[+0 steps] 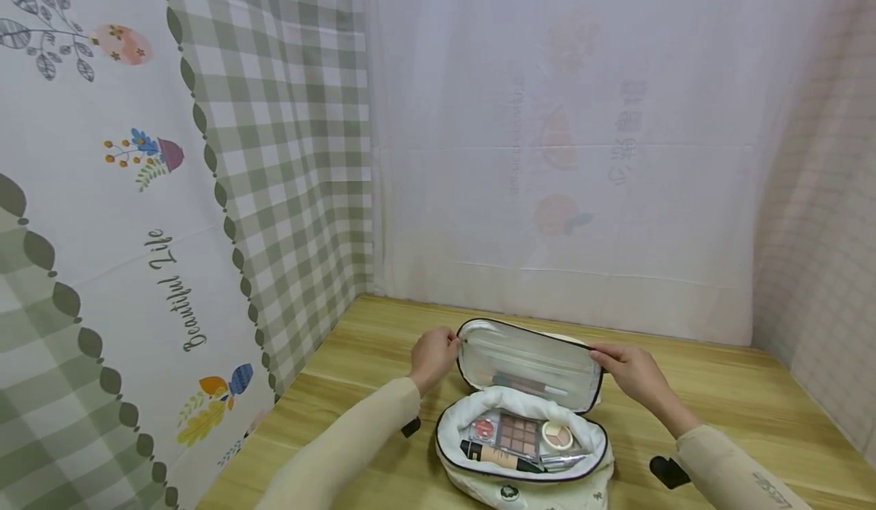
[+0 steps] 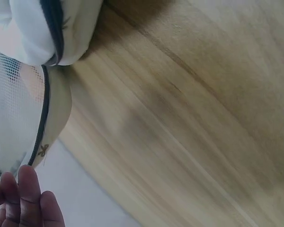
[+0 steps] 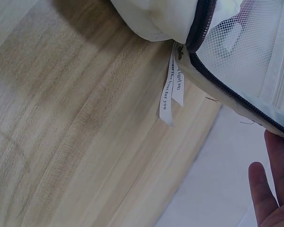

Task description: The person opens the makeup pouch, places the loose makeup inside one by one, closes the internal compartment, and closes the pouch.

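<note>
A cream quilted makeup bag [image 1: 547, 497] stands unzipped, its lid [image 1: 527, 349] raised and leaning back. My left hand [image 1: 434, 358] pinches the lid's upper left corner. At the upper right corner, my right hand [image 1: 636, 377] grips the dark-zipped edge between thumb and fingers. In the right wrist view, fingers [image 3: 277, 146] lie behind that edge. Inside the bag sit an eyeshadow palette [image 1: 518, 435], a round three-colour compact [image 1: 557, 436], a small clear case with a red round [image 1: 484, 429] and a beige tube with black ends [image 1: 496, 455]. Slim items [image 1: 523, 384] show through the lid's mesh pocket.
The bag rests on a wood-grain table [image 1: 383, 327]. Checked and printed cloth [image 1: 294, 115] hangs at the left, with a white curtain [image 1: 465, 191] behind the table. Two printed ribbon tags [image 3: 166, 101] dangle from the bag's side.
</note>
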Available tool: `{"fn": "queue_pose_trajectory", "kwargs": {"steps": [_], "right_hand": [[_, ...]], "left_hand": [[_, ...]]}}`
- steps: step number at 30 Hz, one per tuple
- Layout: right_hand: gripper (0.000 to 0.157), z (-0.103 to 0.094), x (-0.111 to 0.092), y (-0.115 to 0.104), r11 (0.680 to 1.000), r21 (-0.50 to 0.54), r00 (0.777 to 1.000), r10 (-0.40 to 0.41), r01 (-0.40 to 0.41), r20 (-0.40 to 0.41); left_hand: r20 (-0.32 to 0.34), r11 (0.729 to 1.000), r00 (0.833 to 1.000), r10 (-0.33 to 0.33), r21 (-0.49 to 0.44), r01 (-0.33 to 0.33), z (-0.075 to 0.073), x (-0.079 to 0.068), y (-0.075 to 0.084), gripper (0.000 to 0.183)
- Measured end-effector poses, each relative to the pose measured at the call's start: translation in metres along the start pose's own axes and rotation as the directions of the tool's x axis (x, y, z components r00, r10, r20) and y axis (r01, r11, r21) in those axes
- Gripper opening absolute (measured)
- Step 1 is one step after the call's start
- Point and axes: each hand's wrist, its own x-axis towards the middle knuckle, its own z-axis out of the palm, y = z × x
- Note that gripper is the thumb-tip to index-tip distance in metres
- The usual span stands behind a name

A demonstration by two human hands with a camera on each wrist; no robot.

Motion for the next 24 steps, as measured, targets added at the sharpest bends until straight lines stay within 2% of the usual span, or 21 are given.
{"fn": "queue_pose_trajectory", "kwargs": {"steps": [5,8,11,16,18,21,24], "right_hand": [[0.034,0.001,0.000,0.001,1.000,-0.007,1.000,-0.012,0.012,-0.016],[0.032,0.003,0.000,0.002,1.000,-0.007,0.999,-0.020,0.020,-0.030],[0.031,0.004,0.000,0.003,1.000,-0.004,0.999,-0.027,0.027,-0.039],[0.033,0.004,-0.001,0.003,0.999,0.024,0.999,-0.028,0.029,-0.039],[0.033,0.004,-0.002,0.003,0.999,0.035,0.999,-0.023,0.024,-0.039],[0.035,0.004,-0.004,0.001,0.999,0.048,0.999,-0.018,0.020,-0.034],[0.040,0.003,-0.006,0.000,0.997,0.076,1.000,0.004,-0.003,-0.005]], "left_hand": [[0.001,1.000,1.000,0.001,-0.006,-0.001,0.000,-0.004,0.000,0.015],[0.028,1.000,1.000,0.003,-0.021,-0.002,0.001,-0.007,-0.001,0.017],[0.048,0.998,0.999,-0.006,-0.056,0.009,0.001,-0.008,-0.001,0.027],[0.017,0.988,0.998,-0.058,-0.144,0.060,-0.003,-0.004,0.000,0.039],[0.030,0.978,0.996,-0.087,-0.187,0.091,-0.006,-0.001,0.002,0.041],[0.112,0.956,0.988,-0.104,-0.262,0.131,-0.011,0.004,0.005,0.058],[0.256,0.914,0.959,-0.121,-0.349,0.208,-0.016,0.008,0.006,0.073]]}}
